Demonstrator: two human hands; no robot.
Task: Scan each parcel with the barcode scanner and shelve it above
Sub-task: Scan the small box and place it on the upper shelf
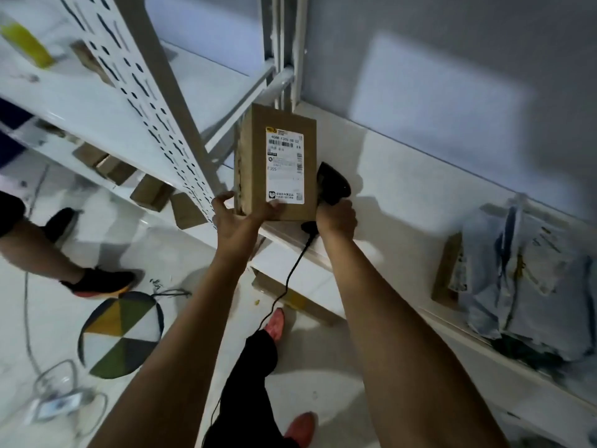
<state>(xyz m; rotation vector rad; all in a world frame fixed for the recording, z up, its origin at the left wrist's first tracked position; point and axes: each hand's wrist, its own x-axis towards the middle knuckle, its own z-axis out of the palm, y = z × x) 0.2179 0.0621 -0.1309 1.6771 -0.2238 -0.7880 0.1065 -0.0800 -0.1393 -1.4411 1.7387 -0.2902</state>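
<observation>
The person had the parcel (pixel 258 150), a brown cardboard box with a white shipping label (pixel 285 166) facing up, over the white shelf (pixel 403 189), right by the perforated upright (pixel 151 108). Honestly couldn't tell if it was resting on the shelf or just held there. The left hand (pixel 239 215) gripped the near end, thumb pressed on the label side and fingers wrapped round the left edge. The right hand (pixel 336 218) was curled tight round the handle of the black barcode scanner (pixel 332 185), whose head sat just beside the parcel's right edge. Its cable (pixel 292 270) hung down toward the floor. Further right on the same shelf there was a pile of pale soft mailers (pixel 523 279). Lower left had small boxes (pixel 151 192) on a lower shelf, a round patchwork cushion (pixel 121 334) on the floor, and someone else's shoe (pixel 103 282).
</observation>
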